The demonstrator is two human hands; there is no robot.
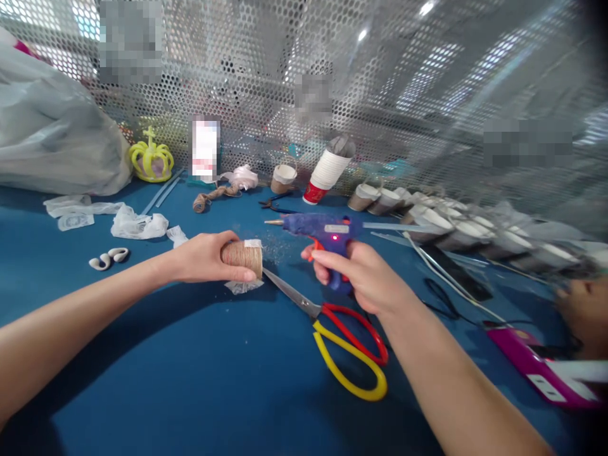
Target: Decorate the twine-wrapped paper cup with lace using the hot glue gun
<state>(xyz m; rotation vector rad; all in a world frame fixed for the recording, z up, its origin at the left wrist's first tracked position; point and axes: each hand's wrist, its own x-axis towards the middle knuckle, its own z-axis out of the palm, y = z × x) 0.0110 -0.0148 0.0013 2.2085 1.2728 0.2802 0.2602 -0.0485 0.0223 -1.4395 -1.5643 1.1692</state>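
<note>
My left hand (204, 256) is closed around a small twine-wrapped cup (243, 258) lying on its side, its base toward the right. A white strip shows on the cup's upper edge, and white lace (244, 287) pokes out beneath it. In my right hand (363, 275) is a blue hot glue gun (316, 225), its nozzle pointing left above and beyond the cup. A finger rests at its orange trigger, a red light glows on its side, and a clear glue stick (394, 227) sticks out of its back. Scissors (308, 307) with red and yellow handles lie between my hands.
Along the back stand a yellow crown-shaped piece (151, 158), a stack of paper cups (327, 171) and pliers (275, 206). Several wrapped cups (451, 221) line the right. White lace (137, 223) lies left. A magenta power strip (536, 364) sits near another person's hand (584, 313).
</note>
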